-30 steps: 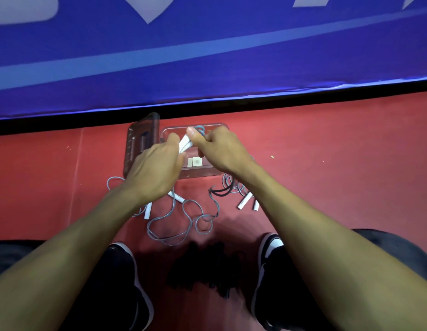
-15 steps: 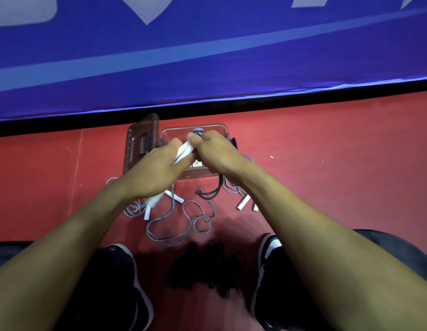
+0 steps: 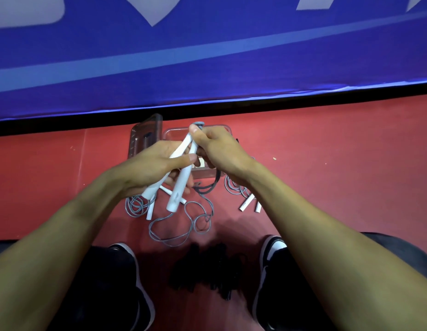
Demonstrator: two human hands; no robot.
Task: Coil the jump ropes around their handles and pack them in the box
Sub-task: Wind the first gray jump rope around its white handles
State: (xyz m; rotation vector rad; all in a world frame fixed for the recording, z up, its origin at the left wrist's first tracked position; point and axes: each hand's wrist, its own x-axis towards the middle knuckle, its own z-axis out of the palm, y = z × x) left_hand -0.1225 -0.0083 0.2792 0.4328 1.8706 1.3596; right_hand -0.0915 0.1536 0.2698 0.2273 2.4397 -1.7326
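Far left of the work area, clear lid (image 3: 145, 137) stood tilted against the left side of the clear box (image 3: 222, 130), which sat on the red floor (image 3: 327, 175) at the far edge by the blue banner (image 3: 207, 56). Left hand (image 3: 150, 170) was wrapped around the lower half of 2 white handles (image 3: 181, 173), thumb across the front, fingers curled behind. The handles crossed slightly, near ends sticking out below the hand. Right hand (image 3: 219, 149) pinched their far ends over the box, with a bit of grey rope (image 3: 198, 124) showing at the thumb. Loose grey jump rope (image 3: 183, 225) lay coiled on the floor near the hands, with white handles beside it. A black rope (image 3: 207, 187) lay just near of the box. Another grey rope with 2 white handles (image 3: 249, 204) lay to the right, partly under the right wrist. 2 black shoes (image 3: 126, 283) sat at near edge.
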